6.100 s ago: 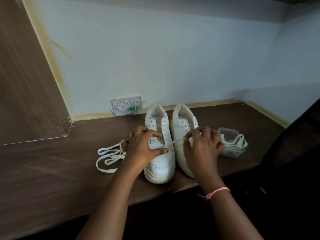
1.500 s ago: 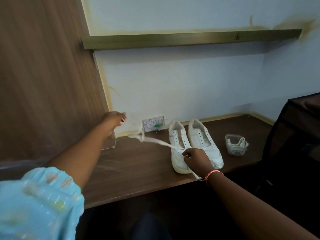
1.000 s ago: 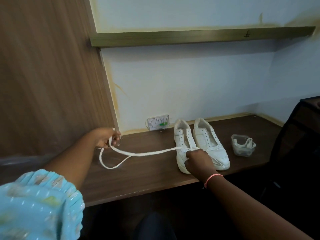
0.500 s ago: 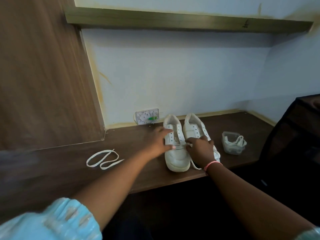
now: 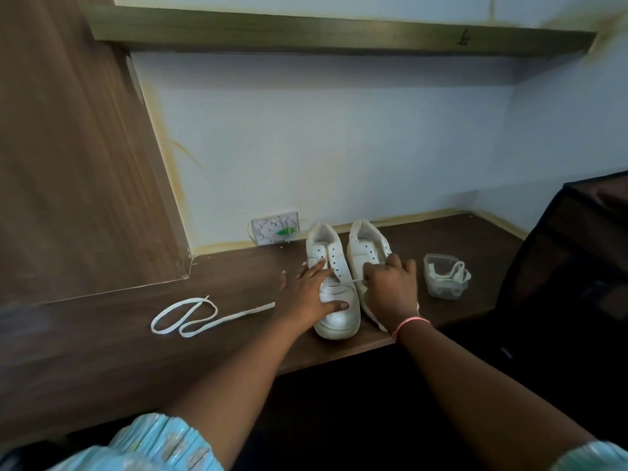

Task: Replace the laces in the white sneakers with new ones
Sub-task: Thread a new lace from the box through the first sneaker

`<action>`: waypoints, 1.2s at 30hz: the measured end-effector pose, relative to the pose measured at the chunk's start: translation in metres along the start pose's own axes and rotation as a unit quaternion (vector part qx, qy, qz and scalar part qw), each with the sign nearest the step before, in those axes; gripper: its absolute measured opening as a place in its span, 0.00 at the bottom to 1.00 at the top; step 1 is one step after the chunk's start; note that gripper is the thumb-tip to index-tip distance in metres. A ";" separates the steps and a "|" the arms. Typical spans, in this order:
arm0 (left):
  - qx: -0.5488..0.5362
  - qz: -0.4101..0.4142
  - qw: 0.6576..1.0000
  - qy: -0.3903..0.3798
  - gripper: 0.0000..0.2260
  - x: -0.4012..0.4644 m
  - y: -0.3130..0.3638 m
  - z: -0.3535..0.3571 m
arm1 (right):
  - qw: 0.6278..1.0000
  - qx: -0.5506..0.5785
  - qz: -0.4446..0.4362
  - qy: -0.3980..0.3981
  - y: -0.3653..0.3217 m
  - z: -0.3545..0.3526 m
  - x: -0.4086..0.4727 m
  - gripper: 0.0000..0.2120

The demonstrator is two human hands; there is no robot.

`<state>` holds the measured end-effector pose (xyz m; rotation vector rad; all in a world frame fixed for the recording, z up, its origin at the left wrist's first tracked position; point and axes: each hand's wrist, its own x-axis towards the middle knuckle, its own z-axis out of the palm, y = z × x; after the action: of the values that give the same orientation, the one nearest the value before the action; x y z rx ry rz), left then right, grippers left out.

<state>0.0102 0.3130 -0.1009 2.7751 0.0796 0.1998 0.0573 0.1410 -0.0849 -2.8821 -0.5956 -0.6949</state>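
Two white sneakers stand side by side on the brown wooden counter (image 5: 102, 338), toes toward me. My left hand (image 5: 307, 292) lies flat with spread fingers on the left sneaker (image 5: 334, 317), thumb across its toe. My right hand (image 5: 390, 287) covers the front of the right sneaker (image 5: 367, 246) and pinches a short end of white lace (image 5: 355, 281) coming from the left sneaker's lower eyelets. A long white lace (image 5: 190, 317) lies looped on the counter to the left, its end running under my left hand.
A clear plastic tub (image 5: 443, 283) with white laces in it stands right of the shoes. A white wall socket (image 5: 275, 229) sits behind them. A wooden panel rises at left, a shelf overhead, a dark chair (image 5: 571, 266) at right.
My left hand let go of the long lace, which now lies on the counter, and came back onto the left sneaker. My right hand stayed at the shoes, holding a lace end.
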 end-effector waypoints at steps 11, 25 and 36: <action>-0.023 -0.018 0.999 -0.028 0.34 -0.002 0.004 0.001 | 0.978 0.023 0.198 0.068 0.099 -0.051 -0.007 0.04; 0.009 -0.291 0.919 0.265 0.04 -0.079 -0.162 -0.033 | 0.933 0.340 0.076 0.088 0.034 -0.071 0.013 0.16; -0.087 -0.326 0.931 0.139 0.08 -0.058 -0.201 -0.035 | 0.946 0.318 0.016 0.067 0.004 -0.070 0.024 0.03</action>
<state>-0.0580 0.5081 -0.1469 2.3686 0.9838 0.3941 0.0496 0.1313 -0.0123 -2.2230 -0.6135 -0.5563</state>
